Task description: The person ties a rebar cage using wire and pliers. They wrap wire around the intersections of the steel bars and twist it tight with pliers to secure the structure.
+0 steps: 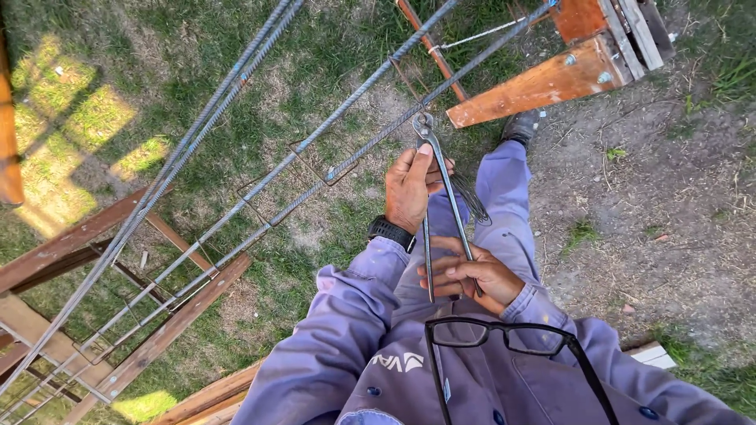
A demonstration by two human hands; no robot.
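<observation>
At the far left edge of the frame a brown plank point(8, 149) stands on end, and below it wooden rails point(87, 236) cross the lower left corner over the grass point(118, 94). Long ribbed bars point(236, 205) run from the lower left up to the top centre, bound in places by square wire stirrups point(295, 177); they rest on the rails at the lower left, and their upper ends run out past the orange trestle point(543, 83) at the upper right.

Just left of centre, the left hand point(409, 189) is curled shut, its thumb pressed along the upper part of the pincers point(445, 205) and its fingers closed around a bunch of thin wire point(471, 201) beside them. A black watch point(390, 232) sits on that wrist. The pincers' head meets the nearest bar at centre top, jaws drawn close together at the crossing with a stirrup; whether they bite wire there is too small to tell.

Below centre, the right hand point(472, 275) pinches the two long handles near their ends, fingers wrapped over them, with the handles only a narrow gap apart.

Black glasses point(512, 338) hang from the purple jacket at bottom centre. A shoe point(521, 126) stands close under the trestle's edge. Bare dirt point(669, 205) lies open to the right of the leg.
</observation>
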